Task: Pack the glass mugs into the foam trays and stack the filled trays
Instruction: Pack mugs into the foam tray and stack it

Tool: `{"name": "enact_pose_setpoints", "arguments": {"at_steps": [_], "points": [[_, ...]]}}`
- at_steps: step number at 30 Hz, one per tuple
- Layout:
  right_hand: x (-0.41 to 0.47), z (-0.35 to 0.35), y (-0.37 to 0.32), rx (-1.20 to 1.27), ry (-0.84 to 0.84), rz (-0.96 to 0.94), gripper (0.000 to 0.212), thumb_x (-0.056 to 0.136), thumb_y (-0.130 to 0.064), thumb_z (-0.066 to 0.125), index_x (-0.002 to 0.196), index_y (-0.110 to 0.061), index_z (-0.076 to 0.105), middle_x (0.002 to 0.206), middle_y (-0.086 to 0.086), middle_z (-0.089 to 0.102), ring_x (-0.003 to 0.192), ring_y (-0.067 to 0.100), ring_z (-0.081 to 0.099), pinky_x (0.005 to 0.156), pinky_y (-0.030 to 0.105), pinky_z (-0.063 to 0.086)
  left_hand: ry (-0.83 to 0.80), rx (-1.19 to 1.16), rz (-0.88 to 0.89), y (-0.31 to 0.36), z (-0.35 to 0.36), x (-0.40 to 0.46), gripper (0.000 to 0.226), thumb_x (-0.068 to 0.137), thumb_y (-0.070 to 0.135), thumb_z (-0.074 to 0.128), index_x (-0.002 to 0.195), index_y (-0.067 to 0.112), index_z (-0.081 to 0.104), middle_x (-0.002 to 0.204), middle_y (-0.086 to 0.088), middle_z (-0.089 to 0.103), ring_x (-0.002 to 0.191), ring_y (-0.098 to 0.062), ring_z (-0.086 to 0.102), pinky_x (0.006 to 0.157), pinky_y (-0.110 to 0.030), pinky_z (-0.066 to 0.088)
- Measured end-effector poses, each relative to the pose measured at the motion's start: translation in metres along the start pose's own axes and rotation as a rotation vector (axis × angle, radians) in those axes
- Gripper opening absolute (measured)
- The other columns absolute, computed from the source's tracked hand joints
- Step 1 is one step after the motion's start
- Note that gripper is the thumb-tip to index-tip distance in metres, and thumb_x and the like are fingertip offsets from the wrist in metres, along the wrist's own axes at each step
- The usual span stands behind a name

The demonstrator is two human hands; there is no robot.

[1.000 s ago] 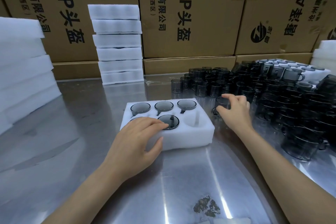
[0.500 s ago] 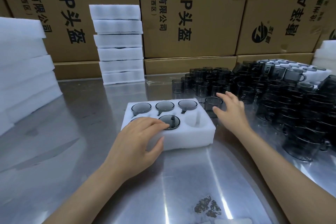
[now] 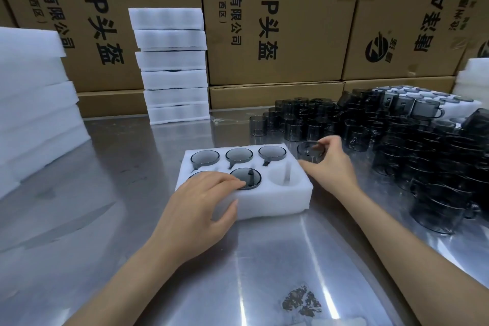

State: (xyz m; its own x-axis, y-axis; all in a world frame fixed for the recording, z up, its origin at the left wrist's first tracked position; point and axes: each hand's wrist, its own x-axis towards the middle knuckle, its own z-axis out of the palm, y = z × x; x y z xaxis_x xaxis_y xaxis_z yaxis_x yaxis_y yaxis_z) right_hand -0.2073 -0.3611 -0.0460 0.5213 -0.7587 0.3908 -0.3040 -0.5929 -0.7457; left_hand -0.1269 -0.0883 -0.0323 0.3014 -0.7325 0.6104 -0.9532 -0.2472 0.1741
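Gleaming under overhead light, the steel table (image 3: 111, 219) carries everything in the head view; a dark flaky patch (image 3: 301, 302) marks it near the front edge. Brown cartons (image 3: 277, 21) printed with black characters wall off the back. A stack of trays (image 3: 172, 66) stands against them, more white foam (image 3: 34, 103) is piled at the left, and another foam pile (image 3: 473, 71) shows at the far right edge.

One tray (image 3: 275, 201) lies in the middle of the table. Three mugs (image 3: 239, 155) fill its far row, one sits in the near middle pocket, and the near right pocket (image 3: 284, 176) holds none. The near left pocket is mostly hidden under the left hand (image 3: 195, 206), which rests on the tray with fingers lightly bent across the top and thumb against the front wall. The right hand (image 3: 330, 167) pinches a mug (image 3: 311, 151) by its rim, just beside the tray's far right corner. A crowd of loose dark mugs (image 3: 423, 156) covers the table's right side.

Against the frame half a second back, the right hand, then spread open over the loose mugs, now has one in its fingers and has drawn nearer the tray. The left hand and tray have not shifted.
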Motion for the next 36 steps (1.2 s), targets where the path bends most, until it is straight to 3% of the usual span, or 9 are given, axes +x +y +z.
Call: {"name": "enact_pose_setpoints", "arguments": {"at_steps": [5, 8, 11, 15, 21, 24, 27, 31, 36], "points": [[-0.010, -0.008, -0.031, 0.211, 0.212, -0.190, 0.049, 0.064, -0.053, 0.074, 0.100, -0.033, 0.049, 0.096, -0.017, 0.047, 0.083, -0.006, 0.051, 0.069, 0.021, 0.042, -0.003, 0.014, -0.006, -0.002, 0.001, 0.000, 0.029, 0.084, 0.025, 0.057, 0.109, 0.020, 0.069, 0.108, 0.011, 0.065, 0.103, -0.010, 0.058, 0.089, -0.016, 0.038], [-0.026, -0.005, -0.046, 0.152, 0.137, -0.372, 0.050, 0.060, -0.058, 0.070, 0.097, -0.032, 0.048, 0.093, -0.017, 0.044, 0.083, -0.005, 0.049, 0.068, 0.017, 0.042, 0.001, 0.019, 0.003, -0.002, 0.001, 0.001, 0.029, 0.083, 0.024, 0.058, 0.109, 0.019, 0.069, 0.108, 0.010, 0.066, 0.102, -0.010, 0.058, 0.089, -0.015, 0.037], [-0.036, 0.000, -0.053, 0.024, 0.025, -0.482, 0.049, 0.062, -0.056, 0.071, 0.097, -0.028, 0.051, 0.091, -0.012, 0.044, 0.080, 0.002, 0.048, 0.066, 0.024, 0.044, -0.006, 0.021, 0.012, -0.002, 0.001, 0.001, 0.030, 0.085, 0.028, 0.054, 0.110, 0.019, 0.069, 0.108, 0.009, 0.066, 0.103, -0.011, 0.058, 0.089, -0.017, 0.038], [-0.041, -0.003, -0.055, -0.026, -0.063, -0.447, 0.039, 0.061, -0.049, 0.074, 0.088, -0.030, 0.053, 0.085, -0.010, 0.044, 0.075, 0.006, 0.052, 0.067, 0.031, 0.048, 0.004, 0.020, 0.010, -0.002, 0.001, 0.001, 0.029, 0.085, 0.027, 0.055, 0.109, 0.019, 0.069, 0.108, 0.010, 0.066, 0.102, -0.012, 0.059, 0.088, -0.019, 0.040], [-0.047, -0.008, -0.055, -0.132, -0.146, -0.402, 0.041, 0.058, -0.060, 0.065, 0.082, -0.028, 0.053, 0.081, -0.006, 0.046, 0.074, 0.009, 0.053, 0.068, 0.037, 0.049, 0.015, 0.012, 0.028, -0.003, 0.000, 0.001, 0.035, 0.085, 0.032, 0.047, 0.108, 0.020, 0.069, 0.108, 0.011, 0.065, 0.102, -0.009, 0.057, 0.088, -0.016, 0.038], [-0.047, -0.010, -0.055, -0.198, -0.154, -0.409, 0.051, 0.058, -0.074, 0.058, 0.088, -0.032, 0.053, 0.085, -0.011, 0.046, 0.079, 0.004, 0.052, 0.065, 0.030, 0.045, 0.021, 0.033, 0.045, -0.003, 0.002, 0.002, 0.034, 0.085, 0.031, 0.047, 0.108, 0.019, 0.069, 0.107, 0.010, 0.066, 0.102, -0.011, 0.059, 0.087, -0.018, 0.039], [-0.050, -0.012, -0.054, -0.204, -0.100, -0.405, 0.065, 0.061, -0.084, 0.049, 0.108, -0.040, 0.053, 0.092, -0.016, 0.045, 0.088, 0.000, 0.049, 0.069, 0.029, 0.043, 0.035, 0.079, 0.082, -0.003, 0.005, 0.003, 0.036, 0.086, 0.030, 0.047, 0.112, 0.015, 0.068, 0.110, 0.006, 0.066, 0.103, -0.016, 0.061, 0.089, -0.025, 0.043], [-0.056, -0.019, -0.054, -0.141, 0.039, -0.463, 0.063, 0.075, -0.073, 0.040, 0.125, -0.036, 0.050, 0.106, -0.017, 0.047, 0.102, 0.003, 0.046, 0.073, 0.027, 0.039, 0.056, 0.094, 0.148, 0.007, 0.015, 0.005, 0.049, 0.084, 0.028, 0.051, 0.128, 0.008, 0.057, 0.132, -0.002, 0.057, 0.118, -0.020, 0.055, 0.097, -0.033, 0.042], [-0.062, -0.021, -0.047, -0.144, -0.064, -0.509, 0.051, 0.087, -0.056, 0.047, 0.133, -0.035, 0.049, 0.130, -0.020, 0.050, 0.123, 0.002, 0.040, 0.097, 0.027, 0.039, -0.025, 0.105, 0.234, 0.027, 0.033, 0.008, 0.070, 0.085, 0.030, 0.053, 0.147, 0.008, 0.030, 0.154, -0.004, 0.029, 0.138, -0.016, 0.034, 0.109, -0.035, 0.034]]}}
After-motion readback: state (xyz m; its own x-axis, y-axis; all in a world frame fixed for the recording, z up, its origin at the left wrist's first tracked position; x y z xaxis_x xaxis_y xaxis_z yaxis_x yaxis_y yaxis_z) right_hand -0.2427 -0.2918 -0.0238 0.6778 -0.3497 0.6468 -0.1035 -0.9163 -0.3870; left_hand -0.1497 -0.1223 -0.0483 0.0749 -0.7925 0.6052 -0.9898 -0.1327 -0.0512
